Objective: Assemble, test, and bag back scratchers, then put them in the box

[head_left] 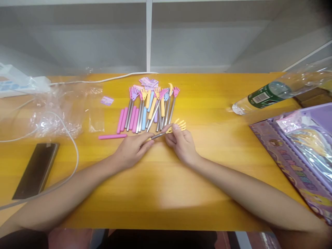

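Between my hands is a back scratcher with a yellow hand-shaped head (180, 125) and a metal rod. My left hand (133, 149) is closed round its yellow handle end, most of which is hidden. At the other end, my right hand (182, 142) pinches the rod just below the yellow head. Just beyond lie several metal rods with pink, purple, yellow and blue hand-shaped heads (157, 92). Among them are loose yellow and blue handles, and pink handles (120, 121) lie at their left. One pink handle (112, 137) lies crosswise near my left hand.
Clear plastic bags (59, 114), a white cable (75, 152) and a dark phone (36, 171) are at the left. Small printed cards (107, 100) lie behind. A bottle (268, 95) lies at the right, above a purple box (290, 162) with wrapped items.
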